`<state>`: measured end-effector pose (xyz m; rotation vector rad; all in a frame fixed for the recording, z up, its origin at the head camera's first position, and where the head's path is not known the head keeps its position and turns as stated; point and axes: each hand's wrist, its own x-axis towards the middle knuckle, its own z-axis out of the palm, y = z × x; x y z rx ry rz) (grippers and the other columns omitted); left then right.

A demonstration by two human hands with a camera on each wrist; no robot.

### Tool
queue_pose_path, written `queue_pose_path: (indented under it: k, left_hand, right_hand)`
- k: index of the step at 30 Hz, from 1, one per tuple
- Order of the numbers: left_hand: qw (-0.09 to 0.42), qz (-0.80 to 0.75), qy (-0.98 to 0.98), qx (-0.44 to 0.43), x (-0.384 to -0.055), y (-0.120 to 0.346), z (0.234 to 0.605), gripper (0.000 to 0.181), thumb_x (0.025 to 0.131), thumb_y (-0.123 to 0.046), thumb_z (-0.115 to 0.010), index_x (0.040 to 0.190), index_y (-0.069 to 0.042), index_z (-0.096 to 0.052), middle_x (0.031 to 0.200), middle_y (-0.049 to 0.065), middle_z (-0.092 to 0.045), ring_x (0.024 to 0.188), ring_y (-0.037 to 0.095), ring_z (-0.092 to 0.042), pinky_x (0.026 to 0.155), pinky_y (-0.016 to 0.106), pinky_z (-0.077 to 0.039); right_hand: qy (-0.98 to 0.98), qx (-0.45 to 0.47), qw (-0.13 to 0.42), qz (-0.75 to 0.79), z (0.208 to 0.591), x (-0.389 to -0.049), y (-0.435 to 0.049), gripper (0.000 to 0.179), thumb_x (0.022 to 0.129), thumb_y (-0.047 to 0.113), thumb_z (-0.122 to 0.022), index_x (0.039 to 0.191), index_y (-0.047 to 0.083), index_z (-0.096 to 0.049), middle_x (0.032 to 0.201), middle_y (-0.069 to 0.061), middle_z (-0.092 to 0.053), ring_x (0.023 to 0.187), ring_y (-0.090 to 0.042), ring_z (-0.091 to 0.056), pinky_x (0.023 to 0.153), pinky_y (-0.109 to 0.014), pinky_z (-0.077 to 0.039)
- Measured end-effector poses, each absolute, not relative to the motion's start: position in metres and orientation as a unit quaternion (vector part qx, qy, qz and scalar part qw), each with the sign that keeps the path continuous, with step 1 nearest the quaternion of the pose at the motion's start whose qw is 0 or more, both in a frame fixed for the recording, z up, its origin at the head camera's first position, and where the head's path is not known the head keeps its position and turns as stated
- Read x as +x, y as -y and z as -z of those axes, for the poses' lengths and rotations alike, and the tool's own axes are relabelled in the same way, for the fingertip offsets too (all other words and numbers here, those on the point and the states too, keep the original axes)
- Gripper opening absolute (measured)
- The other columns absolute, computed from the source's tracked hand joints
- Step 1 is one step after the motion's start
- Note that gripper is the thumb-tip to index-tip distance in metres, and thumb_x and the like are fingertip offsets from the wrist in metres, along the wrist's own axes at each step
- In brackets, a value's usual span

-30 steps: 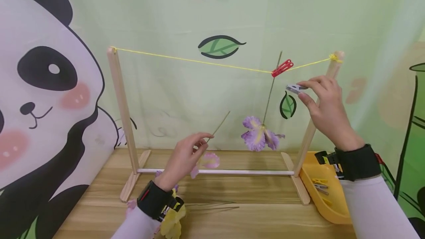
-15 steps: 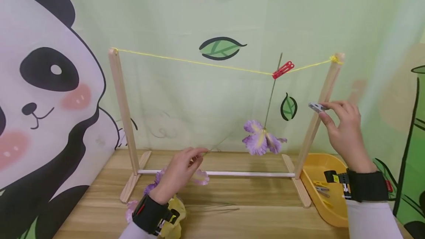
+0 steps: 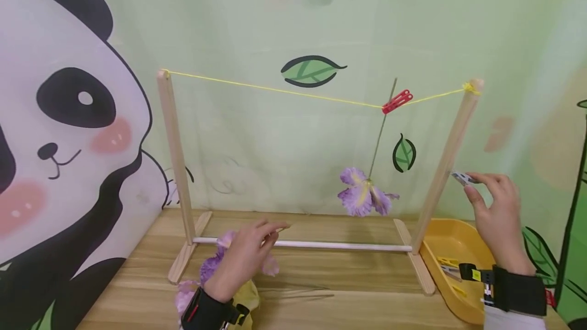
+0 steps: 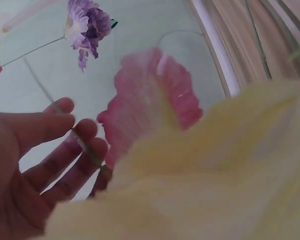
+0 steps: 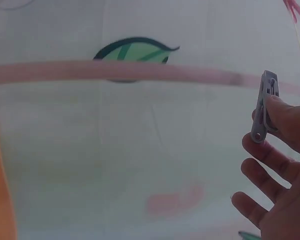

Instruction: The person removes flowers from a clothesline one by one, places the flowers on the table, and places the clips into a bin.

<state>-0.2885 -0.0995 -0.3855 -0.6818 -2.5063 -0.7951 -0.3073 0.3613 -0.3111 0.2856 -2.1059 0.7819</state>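
Note:
My left hand (image 3: 247,256) is low at the left of the rack, pinching the thin stem (image 4: 41,86) of a pink artificial flower (image 4: 140,95) between thumb and fingers. Its petals partly hide behind my wrist in the head view. Beside the right post, my right hand (image 3: 497,218) holds a grey clothespin (image 5: 264,110) between thumb and index finger, the other fingers spread apart. From the yellow string (image 3: 275,89) hangs a purple artificial flower (image 3: 359,197), head down, its stem clipped by a red clothespin (image 3: 397,101). A yellow flower (image 4: 205,190) fills the foreground of the left wrist view.
Two wooden posts (image 3: 176,167) joined by a white rod (image 3: 339,246) carry the string. At the right, a yellow tray (image 3: 451,225) contains several clothespins. More purple flowers (image 3: 210,268) and loose stems (image 3: 302,297) lie on the wooden table (image 3: 137,299).
My right hand has gone down and right, away from the string, with the grey clothespin. My left hand has lowered with the pink flower, its stem tipping flatter. The hanging purple flower stays clipped.

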Motion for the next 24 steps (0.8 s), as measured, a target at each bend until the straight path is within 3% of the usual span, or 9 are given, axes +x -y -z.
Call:
queue_pose_path:
  k: [10,16,20,24]
  left_hand:
    - [0.192,0.183,0.925,-0.273,-0.281,0.101,0.391,0.021,0.092,-0.007,-0.062,0.108,-0.019,-0.071,0.078,-0.006,-0.057,0.066,0.009,-0.052,0.055,0.025,-0.045]
    - [0.165,0.156,0.935,-0.271,-0.281,0.104,0.396,0.022,0.088,-0.004,-0.065,0.101,-0.02,-0.072,0.079,-0.002,-0.061,0.07,0.016,-0.057,0.051,0.025,-0.043]
    - [0.16,0.141,0.938,-0.275,-0.283,0.105,0.401,0.023,0.085,-0.001,-0.067,0.098,-0.019,-0.072,0.081,0.001,-0.064,0.071,0.019,-0.06,0.052,0.028,-0.046]
    - [0.145,0.122,0.941,-0.281,-0.283,0.103,0.407,0.023,0.081,0.001,-0.068,0.094,-0.018,-0.072,0.087,0.005,-0.07,0.074,0.021,-0.064,0.056,0.031,-0.051]
  right_hand:
    - [0.871,0.085,0.391,-0.287,0.333,-0.306,-0.382,0.026,0.094,0.002,-0.059,0.118,-0.008,-0.058,0.112,-0.032,-0.046,0.105,-0.053,-0.033,0.081,-0.067,-0.025]
    - [0.897,0.091,0.345,-0.259,0.338,-0.312,-0.394,0.027,0.094,0.005,-0.059,0.117,-0.01,-0.057,0.111,-0.033,-0.047,0.102,-0.053,-0.036,0.081,-0.067,-0.027]
    - [0.926,0.084,0.28,-0.24,0.346,-0.316,-0.405,0.028,0.095,0.007,-0.059,0.116,-0.012,-0.057,0.11,-0.035,-0.049,0.1,-0.052,-0.038,0.081,-0.066,-0.029]
    - [0.956,0.064,0.202,-0.202,0.359,-0.321,-0.416,0.03,0.092,0.01,-0.063,0.111,-0.013,-0.06,0.103,-0.035,-0.054,0.088,-0.047,-0.046,0.072,-0.057,-0.038]
